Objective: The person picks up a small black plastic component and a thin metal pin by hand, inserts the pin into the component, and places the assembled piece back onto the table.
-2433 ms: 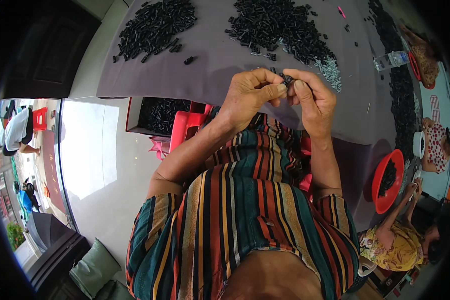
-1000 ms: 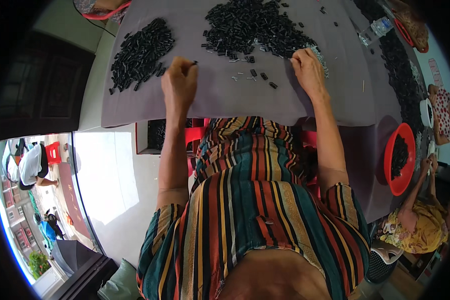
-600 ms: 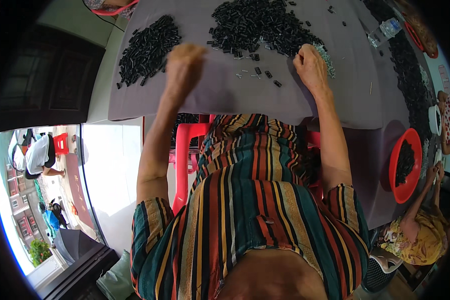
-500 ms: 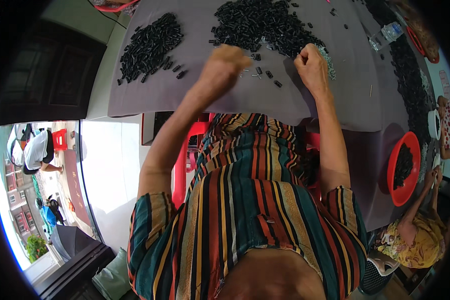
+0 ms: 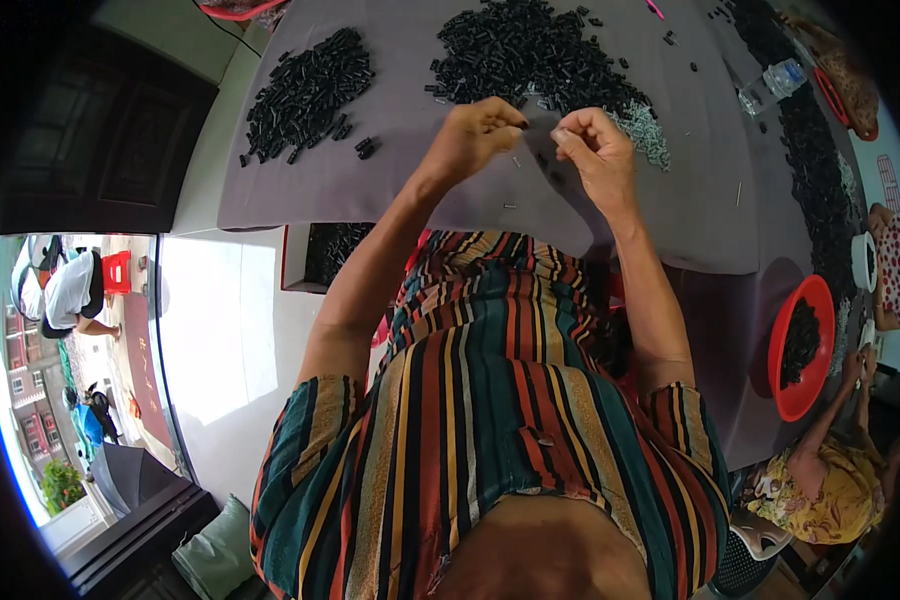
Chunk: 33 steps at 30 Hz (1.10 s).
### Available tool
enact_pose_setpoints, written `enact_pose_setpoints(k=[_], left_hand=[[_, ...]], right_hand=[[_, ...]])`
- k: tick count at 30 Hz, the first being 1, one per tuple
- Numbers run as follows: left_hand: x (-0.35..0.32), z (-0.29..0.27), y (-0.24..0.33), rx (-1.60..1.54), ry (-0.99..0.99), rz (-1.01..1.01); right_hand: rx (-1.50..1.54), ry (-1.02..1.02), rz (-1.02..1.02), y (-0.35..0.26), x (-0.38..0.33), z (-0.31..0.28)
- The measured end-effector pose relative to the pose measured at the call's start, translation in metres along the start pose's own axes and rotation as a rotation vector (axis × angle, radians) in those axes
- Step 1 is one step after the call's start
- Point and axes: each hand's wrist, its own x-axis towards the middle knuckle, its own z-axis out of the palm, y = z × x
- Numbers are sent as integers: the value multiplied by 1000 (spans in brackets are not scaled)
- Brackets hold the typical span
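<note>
My left hand (image 5: pixel 478 140) is raised over the near part of the cloth-covered table (image 5: pixel 390 190), its fingertips pinched on a small black piece (image 5: pixel 524 125). Facing it, my right hand (image 5: pixel 602 158) has thumb and fingers pressed together; what they hold, if anything, is too small to make out. A narrow gap separates the two hands. Beyond them spreads a large heap of small black cylindrical pieces (image 5: pixel 510 50). Small silver metal pieces (image 5: pixel 645 132) lie heaped just past my right hand. A second pile of black pieces (image 5: pixel 310 95) sits to the left.
At the right stand a clear plastic bottle (image 5: pixel 773 86) and a red basin (image 5: pixel 782 375) holding black pieces. More black pieces (image 5: pixel 815 170) line the far right side, where another person in a yellow top (image 5: pixel 825 490) works. A box of dark pieces (image 5: pixel 332 250) is below the table edge.
My left hand has moved right, from the near edge of the large heap toward my right hand. My right hand has come slightly left and nearer, and the two now face each other.
</note>
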Motion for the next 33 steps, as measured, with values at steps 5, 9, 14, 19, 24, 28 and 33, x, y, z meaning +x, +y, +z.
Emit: enact_pose_setpoints(k=[5,9,14,19,24,28,33], left_hand=[[-51,-31,12,-522,90,-182],[-76,-43,14,-476,175,-216],[-83,-36,37,-622,228,-203],[-78,-17,55,-773,111,-92],[-76,-7,69,-819,15,-73],[-76,-1,69,-806,13,-93],[-79,2,72,-786,7,-138]], right_hand=[[11,-519,112,-32,-12,9],[-98,-930,351,-18,-26,41],[25,-439,360,3,-8,16],[157,-187,36,-49,-13,15],[111,-188,-94,-74,-26,22],[96,-249,-210,-77,-27,23],[-1,-300,-229,-79,-29,22]])
